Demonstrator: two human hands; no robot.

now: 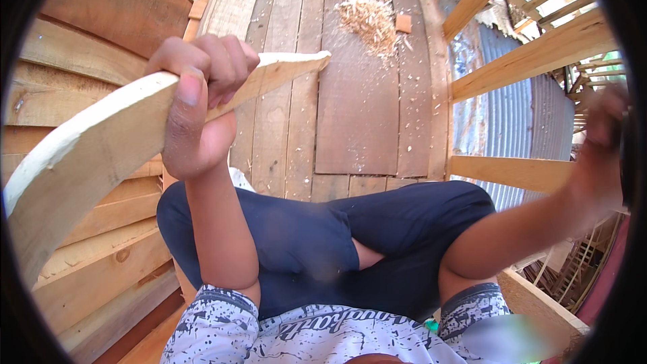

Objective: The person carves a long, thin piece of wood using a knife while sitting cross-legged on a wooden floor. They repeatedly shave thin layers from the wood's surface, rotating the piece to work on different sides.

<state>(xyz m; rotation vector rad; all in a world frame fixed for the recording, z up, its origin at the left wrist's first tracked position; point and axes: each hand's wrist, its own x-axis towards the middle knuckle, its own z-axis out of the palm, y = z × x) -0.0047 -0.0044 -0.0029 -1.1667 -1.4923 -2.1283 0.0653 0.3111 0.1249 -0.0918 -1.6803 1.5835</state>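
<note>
My left hand (205, 87) is wrapped round a long curved piece of pale wood (101, 128), thumb on the near side and fingers over its upper edge. The wood tapers to a narrow tip at the right; its broader end curves down to the left rim of the view. Along its upper edge runs a whiter strip. My right hand (606, 118) is raised at the far right rim, smeared by motion and partly cut off. Something dark shows beside it, but I cannot make out what it is or whether the fingers hold it.
I sit cross-legged on a plank floor (357, 121). A heap of wood shavings (369, 21) lies ahead, with a small orange-brown block (403, 23) beside it. A plank wall (101, 192) stands at the left. Wooden rails (532, 57) run along the right, with corrugated metal sheets (502, 118) beyond them.
</note>
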